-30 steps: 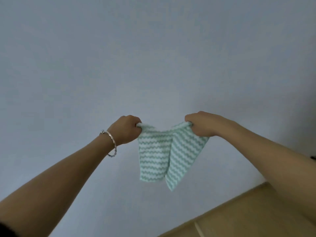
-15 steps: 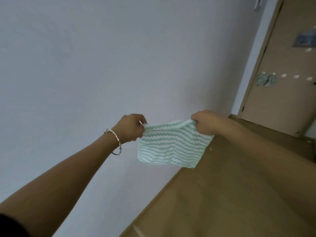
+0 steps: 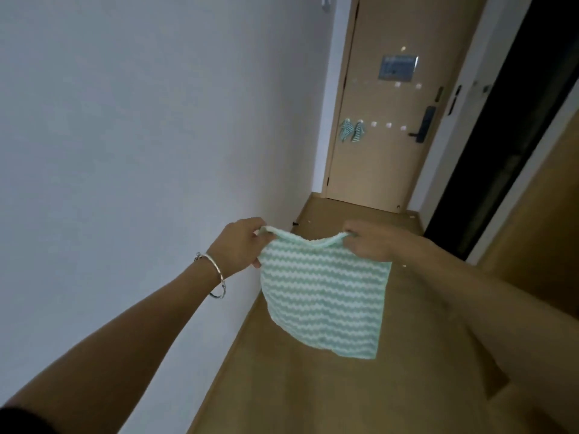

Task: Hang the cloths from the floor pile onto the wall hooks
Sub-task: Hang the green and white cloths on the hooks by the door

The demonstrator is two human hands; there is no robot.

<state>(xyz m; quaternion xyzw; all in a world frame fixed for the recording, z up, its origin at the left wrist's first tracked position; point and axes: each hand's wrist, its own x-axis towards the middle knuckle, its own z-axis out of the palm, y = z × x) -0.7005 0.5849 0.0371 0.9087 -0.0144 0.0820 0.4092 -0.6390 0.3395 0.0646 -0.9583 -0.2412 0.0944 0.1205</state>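
A mint-green cloth with white zigzag stripes [image 3: 322, 296] hangs spread out in front of me over the wooden floor. My left hand [image 3: 242, 244] pinches its top left corner and my right hand [image 3: 372, 244] grips its top right corner. Far ahead, two striped cloths [image 3: 351, 130] hang side by side from small white hooks on the wooden door [image 3: 379, 158]. More bare white hooks [image 3: 389, 124] run in a row to their right. The floor pile is out of view.
A plain white wall [image 3: 141, 136] runs along my left. A dark doorway [image 3: 501, 145] opens on the right. The door carries a black handle and lock [image 3: 426, 123] and a framed sign [image 3: 398, 68]. A narrow wooden corridor floor [image 3: 313, 386] leads to it.
My view has swung right from the bare wall to the corridor and door. The cloth, bunched between my hands before, now hangs flat and spread, with my hands farther apart.
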